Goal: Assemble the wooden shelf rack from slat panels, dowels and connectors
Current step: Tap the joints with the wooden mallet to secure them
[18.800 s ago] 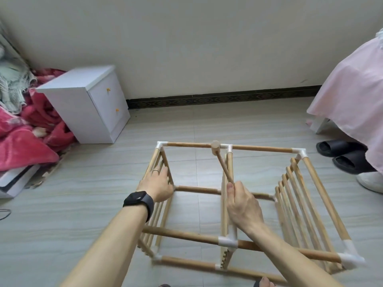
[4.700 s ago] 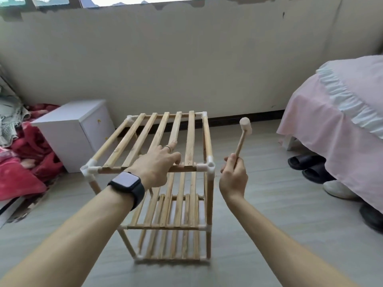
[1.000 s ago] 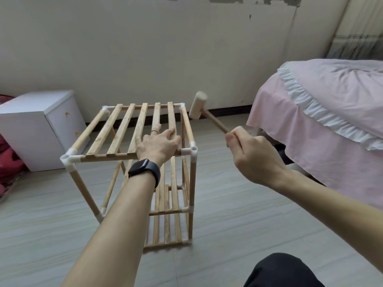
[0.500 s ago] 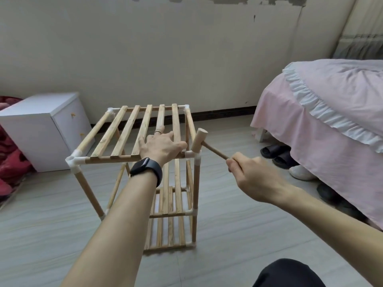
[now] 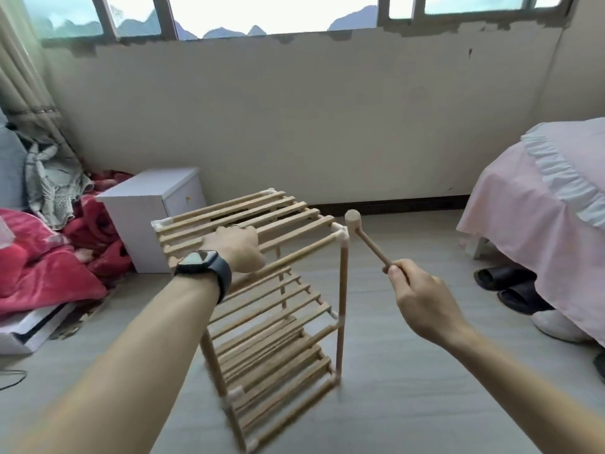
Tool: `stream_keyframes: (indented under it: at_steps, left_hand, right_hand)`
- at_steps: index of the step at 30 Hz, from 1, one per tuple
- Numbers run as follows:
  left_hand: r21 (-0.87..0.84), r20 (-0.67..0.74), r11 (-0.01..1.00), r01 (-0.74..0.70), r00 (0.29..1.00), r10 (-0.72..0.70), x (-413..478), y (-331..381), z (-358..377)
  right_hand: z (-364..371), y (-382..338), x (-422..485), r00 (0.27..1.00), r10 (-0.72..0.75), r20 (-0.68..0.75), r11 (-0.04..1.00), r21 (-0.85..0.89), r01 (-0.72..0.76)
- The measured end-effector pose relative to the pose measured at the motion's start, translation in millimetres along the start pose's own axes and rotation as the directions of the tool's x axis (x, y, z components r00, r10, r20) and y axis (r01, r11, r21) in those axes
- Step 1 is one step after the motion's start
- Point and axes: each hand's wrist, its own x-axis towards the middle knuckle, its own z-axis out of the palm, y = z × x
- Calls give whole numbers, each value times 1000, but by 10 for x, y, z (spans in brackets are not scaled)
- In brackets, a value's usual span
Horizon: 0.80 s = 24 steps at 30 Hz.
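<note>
The wooden shelf rack [image 5: 278,309] stands upright on the floor, three slatted tiers joined by dowels and white connectors. My left hand [image 5: 237,247] lies on the top slat panel, fingers curled over its slats and front dowel. My right hand [image 5: 422,303] grips the handle of a small wooden mallet [image 5: 365,237]. The mallet head is right beside the white corner connector [image 5: 340,234] at the rack's top right; whether they touch I cannot tell.
A white bedside cabinet [image 5: 154,217] stands behind the rack at the left. Red bedding [image 5: 45,263] is heaped at the far left. A bed with a pink cover [image 5: 540,204] fills the right side, with black slippers [image 5: 510,290] beside it.
The rack has turned so its right front corner faces me. The mallet head has moved to the top right corner connector. My view has risen to show the windows.
</note>
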Motion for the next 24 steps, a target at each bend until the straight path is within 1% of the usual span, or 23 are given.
stream_keyframes:
  at_steps: [2, 4, 7, 8, 11, 12, 17, 18, 19, 20, 21, 22, 23, 24]
  left_hand:
    - [-154, -58, 988, -20, 998, 11, 20, 187, 123]
    - [-196, -96, 980, -27, 995, 8, 99, 425, 286]
    - [-237, -100, 970, 48, 992, -73, 224, 639, 479]
    - [-239, -103, 969, 67, 990, -94, 274, 653, 525]
    - [-202, -146, 978, 55, 986, -85, 398, 621, 607]
    - [-203, -156, 978, 46, 985, -78, 433, 612, 611]
    - [-173, -183, 984, 47, 980, -79, 500, 617, 680]
    - [-172, -187, 984, 47, 979, -79, 502, 621, 691]
    - [-172, -193, 984, 46, 978, -80, 505, 621, 697]
    - [-173, -199, 984, 45, 977, -79, 512, 616, 697]
    - [-174, -202, 984, 43, 976, -78, 522, 610, 695]
    - [-174, -201, 984, 41, 977, -76, 528, 605, 694]
    - [-173, -199, 984, 40, 977, -74, 530, 601, 693]
    - [-171, -200, 985, 39, 977, -73, 529, 597, 696]
  right_hand:
    - [26, -2, 67, 1000, -26, -1, 1000, 15, 26]
    - [37, -17, 153, 999, -44, -22, 999, 6, 44]
    - [18, -81, 319, 999, -40, -27, 999, -25, 39]
    - [7, -102, 378, 1000, -31, -2, 998, -56, 31]
    - [-41, -139, 499, 991, 4, 135, 964, -266, 32]
    - [-63, -149, 523, 988, 8, 157, 950, -309, 41]
    - [-182, -192, 603, 982, 9, 191, 907, -415, 72]
    - [-213, -191, 629, 984, -6, 180, 909, -409, 80]
    - [-242, -189, 647, 989, -38, 143, 926, -367, 89]
    - [-263, -185, 656, 993, -91, 72, 946, -304, 109]
    - [-279, -186, 653, 987, -158, -34, 967, -209, 148]
    - [-281, -185, 630, 966, -214, -144, 974, -106, 200]
    - [-270, -174, 601, 949, -235, -211, 972, -30, 234]
    - [-249, -152, 580, 941, -247, -231, 967, 1, 254]
